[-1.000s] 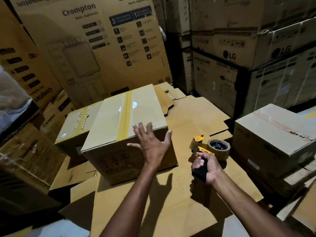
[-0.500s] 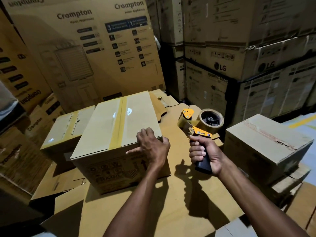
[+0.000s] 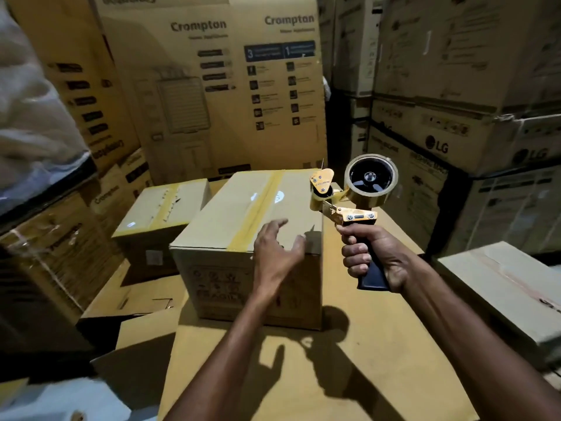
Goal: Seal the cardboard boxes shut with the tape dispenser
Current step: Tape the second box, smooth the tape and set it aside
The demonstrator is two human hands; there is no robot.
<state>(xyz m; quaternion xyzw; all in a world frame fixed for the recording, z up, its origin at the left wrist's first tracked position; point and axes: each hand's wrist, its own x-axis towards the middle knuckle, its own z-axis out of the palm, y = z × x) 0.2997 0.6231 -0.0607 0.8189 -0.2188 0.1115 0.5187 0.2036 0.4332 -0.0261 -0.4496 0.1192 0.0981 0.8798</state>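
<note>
A brown cardboard box [image 3: 230, 220] stands in the middle on flat cardboard sheets, a strip of yellowish tape running along its closed top. My left hand [image 3: 277, 255] hovers at the box's near right top edge, fingers spread and loosely bent, holding nothing. My right hand [image 3: 372, 256] grips the black handle of an orange tape dispenser [image 3: 355, 192] with a roll of tape, raised upright just right of the box's far right corner. A second taped box [image 3: 161, 211] sits behind and to the left.
Another cardboard box [image 3: 504, 284] lies low at the right. Tall Crompton cartons [image 3: 212, 86] stand behind, and stacked LG cartons [image 3: 455, 123] wall off the right. Flattened cardboard [image 3: 303, 375] covers the surface in front. Wrapped goods [image 3: 33, 123] stand at the far left.
My right hand has lifted the tape dispenser from the cardboard sheets up beside the box. My left hand went down onto the box's edge, then came off it with fingers spread.
</note>
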